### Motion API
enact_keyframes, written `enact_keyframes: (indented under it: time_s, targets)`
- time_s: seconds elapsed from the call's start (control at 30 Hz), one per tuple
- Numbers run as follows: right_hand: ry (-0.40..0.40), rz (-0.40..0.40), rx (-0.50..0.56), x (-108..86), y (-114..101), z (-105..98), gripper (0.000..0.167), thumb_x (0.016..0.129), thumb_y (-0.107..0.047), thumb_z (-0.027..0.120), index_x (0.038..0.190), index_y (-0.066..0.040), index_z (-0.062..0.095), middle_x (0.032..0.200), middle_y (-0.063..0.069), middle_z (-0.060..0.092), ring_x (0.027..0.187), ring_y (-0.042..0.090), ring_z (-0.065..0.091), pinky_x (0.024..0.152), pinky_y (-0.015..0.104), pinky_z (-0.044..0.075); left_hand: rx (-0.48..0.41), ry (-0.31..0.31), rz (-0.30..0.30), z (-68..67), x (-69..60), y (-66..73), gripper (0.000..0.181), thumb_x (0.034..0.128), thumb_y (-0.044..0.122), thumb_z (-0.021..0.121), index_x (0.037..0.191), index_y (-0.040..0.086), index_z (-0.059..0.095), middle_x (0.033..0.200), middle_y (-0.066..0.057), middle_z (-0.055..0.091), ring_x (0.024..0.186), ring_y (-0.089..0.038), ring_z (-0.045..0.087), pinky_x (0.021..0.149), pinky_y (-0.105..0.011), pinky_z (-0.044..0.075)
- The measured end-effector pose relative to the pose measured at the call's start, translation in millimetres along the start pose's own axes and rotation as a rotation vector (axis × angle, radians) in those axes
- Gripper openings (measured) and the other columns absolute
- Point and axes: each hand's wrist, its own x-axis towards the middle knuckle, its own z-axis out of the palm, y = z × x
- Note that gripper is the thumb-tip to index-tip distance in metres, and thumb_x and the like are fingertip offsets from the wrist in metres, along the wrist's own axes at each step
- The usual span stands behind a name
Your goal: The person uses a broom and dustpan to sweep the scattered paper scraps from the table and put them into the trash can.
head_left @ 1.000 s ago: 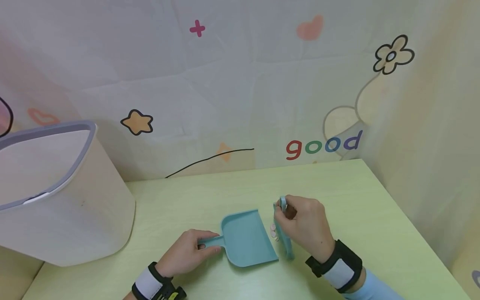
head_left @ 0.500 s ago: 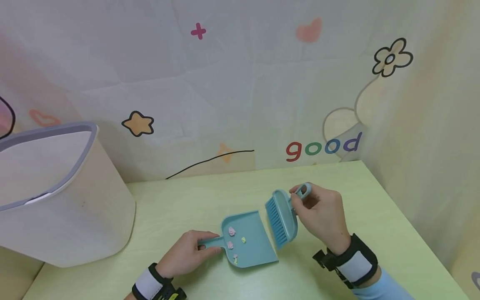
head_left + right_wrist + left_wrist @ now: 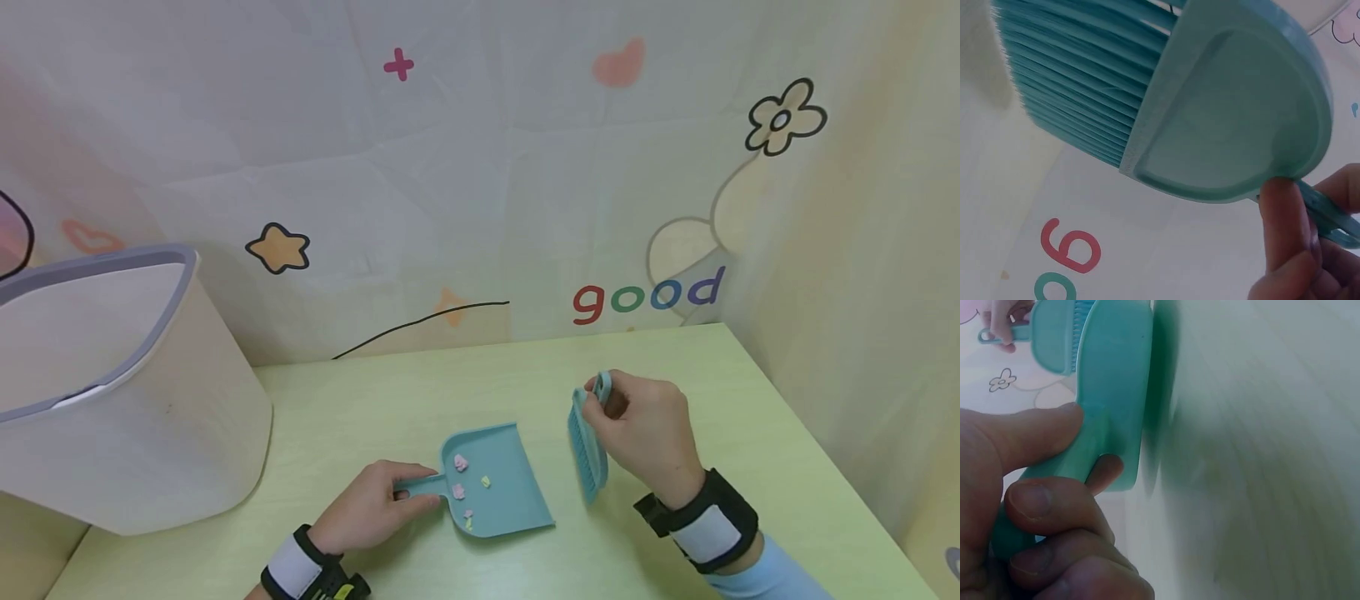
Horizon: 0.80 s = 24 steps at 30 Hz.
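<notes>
A teal dustpan (image 3: 510,475) lies on the table, its open edge facing right. Several small pink and yellow scraps (image 3: 461,462) sit in it, mostly toward the handle side. My left hand (image 3: 375,504) grips the dustpan's handle; the left wrist view shows thumb and fingers wrapped round that handle (image 3: 1066,462). To the right of the pan, my right hand (image 3: 648,429) holds a matching teal hand brush (image 3: 588,446) by its handle, apart from the pan. In the right wrist view the brush's bristles (image 3: 1085,75) point left and the fingers pinch the handle.
A large white bin (image 3: 172,417) with a grey-violet rim stands at the left of the pale yellow-green table (image 3: 360,400). Behind the table hangs a printed cloth backdrop (image 3: 450,183), which also covers the right side.
From behind the scraps at the pan's lip, the brush swept them into the dustpan, then lifted and shifted right, away from it. The left hand and dustpan stay nearly still.
</notes>
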Motion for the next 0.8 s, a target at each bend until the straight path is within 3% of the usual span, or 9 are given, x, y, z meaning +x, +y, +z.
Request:
enact_keyframes:
  time_s: [0.2, 0.4, 0.47, 0.67, 0.8]
  targets:
    - [-0.053, -0.021, -0.03, -5.1, -4, 11, 0.022, 0.083, -0.006, 0.078, 0.067, -0.013, 0.064, 0.051, -0.01, 0.045, 0.046, 0.0, 0.036, 0.044, 0.021, 0.029, -0.018, -0.014, -0.019, -3.3, -1.1, -2.6, 0.039, 0.0947, 0.04, 0.076, 0.123, 0.013, 0.076, 0.068, 0.009, 0.045, 0.053, 0.0, 0.035, 0.052, -0.018, 0.033]
    - [-0.041, -0.034, 0.014, -10.4, -10, 21, 0.024, 0.082, -0.005, 0.079, 0.066, -0.015, 0.064, 0.052, -0.011, 0.045, 0.047, -0.003, 0.035, 0.044, 0.02, 0.029, -0.007, -0.01, -0.023, -4.3, -0.5, -2.6, 0.04, 0.0945, 0.039, 0.076, 0.124, 0.012, 0.076, 0.067, 0.01, 0.041, 0.052, -0.001, 0.034, 0.051, -0.019, 0.032]
    - [-0.067, -0.01, 0.095, -11.9, -13, 23, 0.019, 0.084, -0.003, 0.078, 0.071, -0.013, 0.068, 0.054, -0.01, 0.051, 0.047, -0.003, 0.04, 0.044, 0.019, 0.034, -0.002, -0.008, -0.027, -4.5, -0.4, -2.4, 0.04, 0.0943, 0.039, 0.076, 0.124, 0.012, 0.076, 0.067, 0.01, 0.042, 0.053, -0.001, 0.035, 0.051, -0.019, 0.032]
    - [-0.146, 0.169, 0.438, -12.3, -18, 20, 0.006, 0.092, -0.001, 0.074, 0.095, -0.006, 0.076, 0.073, 0.001, 0.073, 0.052, 0.011, 0.066, 0.053, 0.024, 0.055, 0.003, -0.005, -0.022, -4.1, -0.2, -1.9, 0.041, 0.0943, 0.041, 0.076, 0.124, 0.013, 0.076, 0.069, 0.01, 0.045, 0.053, -0.001, 0.037, 0.052, -0.019, 0.033]
    - [-0.103, 0.173, 0.438, -9.8, -15, 13, 0.005, 0.093, -0.002, 0.074, 0.095, -0.006, 0.076, 0.078, 0.005, 0.075, 0.053, 0.016, 0.067, 0.054, 0.025, 0.056, 0.005, 0.003, 0.001, -3.1, 0.4, -0.1, 0.038, 0.0953, 0.042, 0.074, 0.122, 0.016, 0.077, 0.078, 0.009, 0.058, 0.063, -0.002, 0.047, 0.059, -0.019, 0.039]
